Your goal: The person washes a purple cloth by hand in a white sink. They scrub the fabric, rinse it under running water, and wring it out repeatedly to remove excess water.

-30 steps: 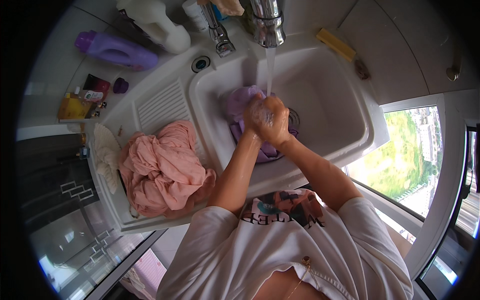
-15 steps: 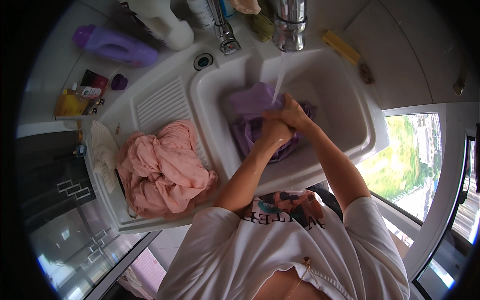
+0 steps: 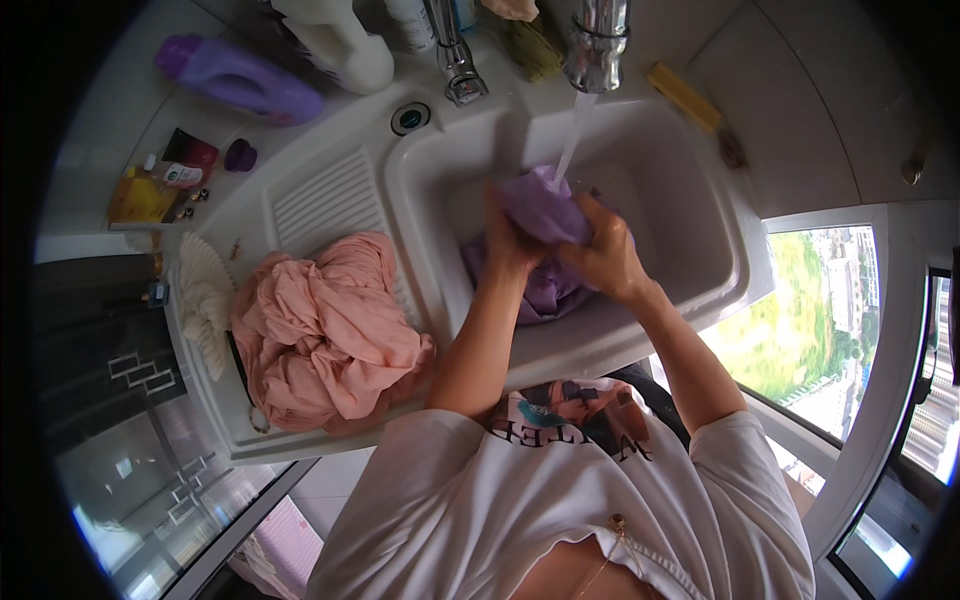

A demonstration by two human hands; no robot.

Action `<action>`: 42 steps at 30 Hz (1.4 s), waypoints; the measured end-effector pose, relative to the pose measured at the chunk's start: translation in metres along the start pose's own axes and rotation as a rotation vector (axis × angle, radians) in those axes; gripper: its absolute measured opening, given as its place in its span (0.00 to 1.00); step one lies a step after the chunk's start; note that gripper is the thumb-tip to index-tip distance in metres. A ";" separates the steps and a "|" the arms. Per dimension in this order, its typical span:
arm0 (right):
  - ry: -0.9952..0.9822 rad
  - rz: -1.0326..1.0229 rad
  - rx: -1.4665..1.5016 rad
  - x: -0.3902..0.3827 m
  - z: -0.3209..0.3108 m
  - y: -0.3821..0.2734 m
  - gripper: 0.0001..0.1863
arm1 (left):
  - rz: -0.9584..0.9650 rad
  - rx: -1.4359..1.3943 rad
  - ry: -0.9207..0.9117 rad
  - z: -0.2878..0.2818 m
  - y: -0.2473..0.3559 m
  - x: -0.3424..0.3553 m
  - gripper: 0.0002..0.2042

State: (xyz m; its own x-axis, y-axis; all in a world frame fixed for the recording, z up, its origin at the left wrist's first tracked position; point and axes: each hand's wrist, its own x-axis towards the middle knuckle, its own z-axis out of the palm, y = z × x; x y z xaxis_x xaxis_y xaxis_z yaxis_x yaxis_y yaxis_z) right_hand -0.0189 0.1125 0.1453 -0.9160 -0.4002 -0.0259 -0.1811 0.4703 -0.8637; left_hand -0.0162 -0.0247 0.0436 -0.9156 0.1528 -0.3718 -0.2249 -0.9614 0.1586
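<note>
A wet purple cloth (image 3: 543, 205) is bunched between my two hands inside the white sink basin (image 3: 425, 195). My left hand (image 3: 508, 238) grips its left side, fingers partly hidden behind it and a little blurred. From the right, my right hand (image 3: 606, 250) is closed on the cloth's lower edge. Water runs from the chrome faucet (image 3: 597, 50) onto the top of the bunched part. Below my hands more purple fabric (image 3: 548, 295) lies on the basin floor; whether it is the same piece I cannot tell.
A pink cloth heap (image 3: 330, 335) covers much of the ribbed washboard (image 3: 325, 198) on the left. Behind it stand a purple bottle (image 3: 245, 82), a white jug (image 3: 340, 45) and a second tap (image 3: 460, 75). A yellow bar (image 3: 685, 95) rests on the right rear rim, near a window (image 3: 800, 300).
My hands were clasped together over the cloth. Now they are apart, one at each side, with part of the cloth raised under the running water.
</note>
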 end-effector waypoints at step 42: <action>0.302 -0.363 -0.286 0.001 0.077 0.003 0.21 | -0.489 -2.842 0.055 -0.062 0.001 -0.002 0.20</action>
State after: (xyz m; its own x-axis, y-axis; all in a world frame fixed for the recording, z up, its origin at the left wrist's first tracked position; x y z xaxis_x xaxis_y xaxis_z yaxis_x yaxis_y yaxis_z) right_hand 0.0072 0.0532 0.1036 -0.8307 -0.3533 0.4302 -0.5563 0.5558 -0.6178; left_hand 0.0057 -0.0402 -0.0125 -0.9530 0.2954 -0.0668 0.2974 0.8710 -0.3910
